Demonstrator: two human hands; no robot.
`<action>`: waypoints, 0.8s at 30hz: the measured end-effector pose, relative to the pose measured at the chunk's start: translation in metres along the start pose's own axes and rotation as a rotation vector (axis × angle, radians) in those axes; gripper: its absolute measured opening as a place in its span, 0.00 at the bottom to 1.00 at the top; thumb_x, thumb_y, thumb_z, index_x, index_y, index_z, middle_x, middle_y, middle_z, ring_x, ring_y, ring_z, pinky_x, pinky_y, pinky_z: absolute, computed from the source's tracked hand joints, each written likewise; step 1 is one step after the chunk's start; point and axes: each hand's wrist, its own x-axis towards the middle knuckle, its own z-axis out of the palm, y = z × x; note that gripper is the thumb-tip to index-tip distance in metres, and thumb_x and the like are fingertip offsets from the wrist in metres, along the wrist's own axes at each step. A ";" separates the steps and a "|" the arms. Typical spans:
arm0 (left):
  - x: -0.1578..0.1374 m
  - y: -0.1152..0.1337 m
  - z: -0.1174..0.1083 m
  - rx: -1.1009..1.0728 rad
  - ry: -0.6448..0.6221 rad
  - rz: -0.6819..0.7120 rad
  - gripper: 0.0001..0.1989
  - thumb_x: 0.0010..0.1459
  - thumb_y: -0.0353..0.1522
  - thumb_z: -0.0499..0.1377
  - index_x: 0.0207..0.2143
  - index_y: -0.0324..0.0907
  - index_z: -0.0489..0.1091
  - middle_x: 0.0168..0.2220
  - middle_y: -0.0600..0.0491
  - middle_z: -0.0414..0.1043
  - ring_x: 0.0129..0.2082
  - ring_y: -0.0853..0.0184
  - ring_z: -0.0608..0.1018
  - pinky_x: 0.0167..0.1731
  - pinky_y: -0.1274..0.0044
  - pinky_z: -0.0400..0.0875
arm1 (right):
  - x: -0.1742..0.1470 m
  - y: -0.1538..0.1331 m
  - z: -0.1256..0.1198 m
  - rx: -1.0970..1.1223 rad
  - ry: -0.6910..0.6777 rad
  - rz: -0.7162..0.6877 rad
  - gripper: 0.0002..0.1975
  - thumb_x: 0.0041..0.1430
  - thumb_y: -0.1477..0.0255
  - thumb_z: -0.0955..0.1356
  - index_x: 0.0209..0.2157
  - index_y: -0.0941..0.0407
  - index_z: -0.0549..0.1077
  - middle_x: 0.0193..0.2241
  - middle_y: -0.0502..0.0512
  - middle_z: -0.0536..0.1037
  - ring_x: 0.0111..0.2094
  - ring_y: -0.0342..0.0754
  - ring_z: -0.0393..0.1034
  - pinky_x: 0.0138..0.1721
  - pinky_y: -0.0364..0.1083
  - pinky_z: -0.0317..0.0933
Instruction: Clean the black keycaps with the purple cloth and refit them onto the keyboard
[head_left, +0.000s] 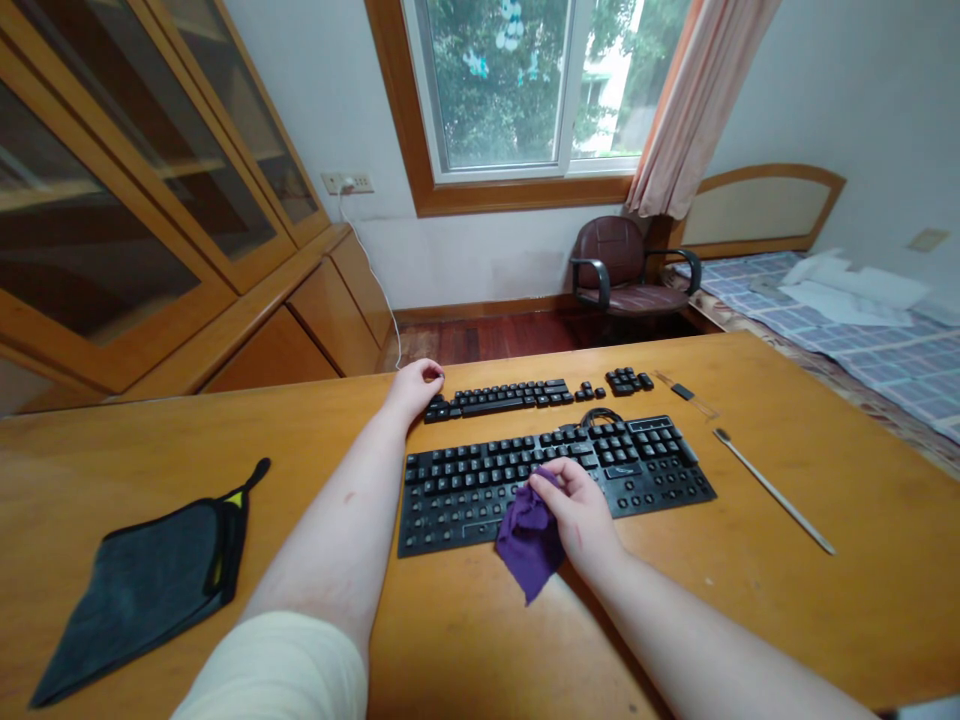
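A black keyboard [450, 505] lies on the wooden table; its upper rows carry keycaps, while the lower rows and part of the number pad show bare switches. Loose keycaps [517, 395] are set out in rows behind it. My left hand [416, 388] is at the left end of these rows, thumb and fingertips pinched together; what they hold, if anything, is hidden. My right hand [581, 505] is closed on a crumpled purple cloth [529, 540], which hangs over the keyboard's front edge.
A thin brush [776, 493] and a keycap puller [682, 391] with wire loops lie at the right. The keyboard's coiled cable [600, 414] is behind it. A dark grey pouch [154, 570] lies at the left. Beyond the table are an armchair [626, 265] and a bed [840, 310].
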 end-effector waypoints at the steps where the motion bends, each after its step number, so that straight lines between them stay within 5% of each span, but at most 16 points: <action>1: 0.000 0.001 0.000 -0.010 -0.006 0.019 0.10 0.47 0.31 0.57 0.35 0.41 0.70 0.35 0.51 0.75 0.36 0.65 0.76 0.40 0.76 0.70 | 0.000 0.001 0.000 0.004 0.000 0.001 0.12 0.46 0.64 0.72 0.28 0.55 0.68 0.23 0.48 0.73 0.26 0.44 0.67 0.28 0.43 0.58; 12: -0.004 0.006 0.002 0.017 -0.108 0.048 0.11 0.42 0.27 0.56 0.32 0.41 0.71 0.32 0.52 0.74 0.34 0.65 0.75 0.37 0.76 0.70 | 0.002 0.003 0.000 0.025 -0.001 0.017 0.13 0.45 0.64 0.72 0.28 0.55 0.68 0.24 0.49 0.74 0.26 0.45 0.68 0.29 0.43 0.59; 24: 0.002 -0.007 0.011 -0.004 -0.107 0.009 0.11 0.47 0.32 0.57 0.36 0.41 0.71 0.35 0.51 0.75 0.36 0.65 0.76 0.39 0.76 0.70 | 0.000 0.006 -0.002 -0.006 0.001 -0.013 0.12 0.48 0.64 0.71 0.29 0.55 0.68 0.25 0.50 0.75 0.27 0.46 0.69 0.30 0.44 0.60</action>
